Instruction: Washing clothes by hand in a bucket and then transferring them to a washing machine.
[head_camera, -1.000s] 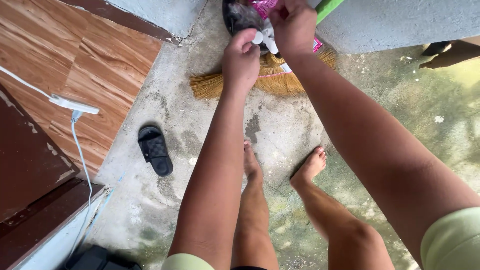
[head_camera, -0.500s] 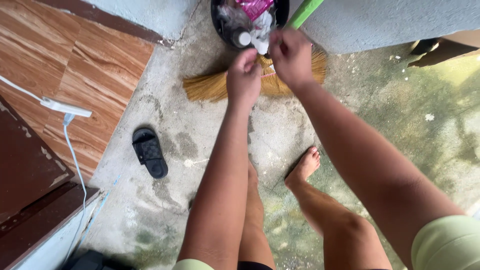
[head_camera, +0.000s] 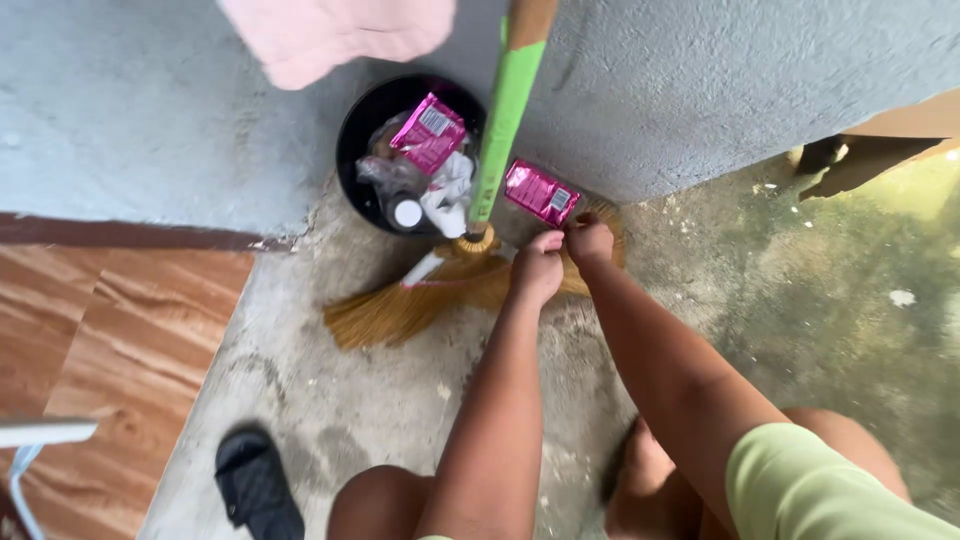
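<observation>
Both hands worked low at the head of the straw broom (head_camera: 420, 295), which leaned against the grey wall (head_camera: 700, 90) with its green handle (head_camera: 505, 120) upright. The left hand (head_camera: 537, 270) was clenched against the bristles; the right hand (head_camera: 590, 243) pinched something small there, though what it gripped could not be told. A pink sachet (head_camera: 541, 192) lay just beyond the fingers, touching the wall. Judged step: clearing litter at the broom head. The black bin (head_camera: 352, 150), far left of the hands, held a second pink sachet (head_camera: 430, 130), crumpled white wrappers and a capped bottle.
</observation>
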